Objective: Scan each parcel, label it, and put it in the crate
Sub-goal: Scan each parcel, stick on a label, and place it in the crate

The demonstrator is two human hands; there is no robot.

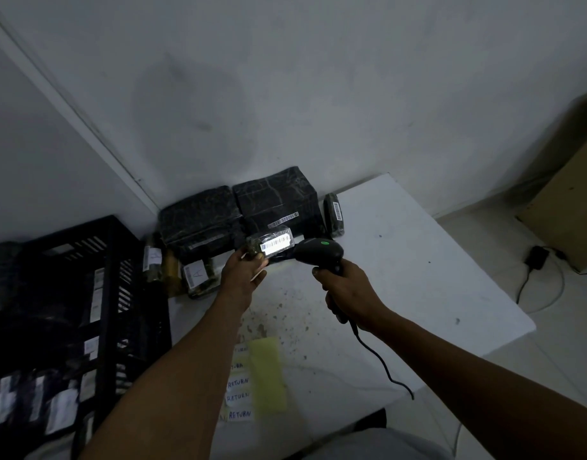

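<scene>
My left hand [244, 270] holds a small dark parcel [269, 244] above the white table [418, 267], its barcode label lit bright. My right hand [347, 290] grips the handle of a black barcode scanner [318, 252], whose head points at that label from the right; a green light shows on its top. A black crate [96, 293] stands at the left with several labelled parcels inside. White "RETURN" labels [239, 393] and a yellow strip [267, 373] lie on the table's near edge.
Two large black wrapped parcels [199, 220] [275, 200] sit against the wall at the table's back. A slim parcel [333, 214] lies to their right; small ones marked "A" [197, 275] lie left. The scanner cable [381, 363] trails across the table. A cardboard box [567, 210] stands on the floor at the right.
</scene>
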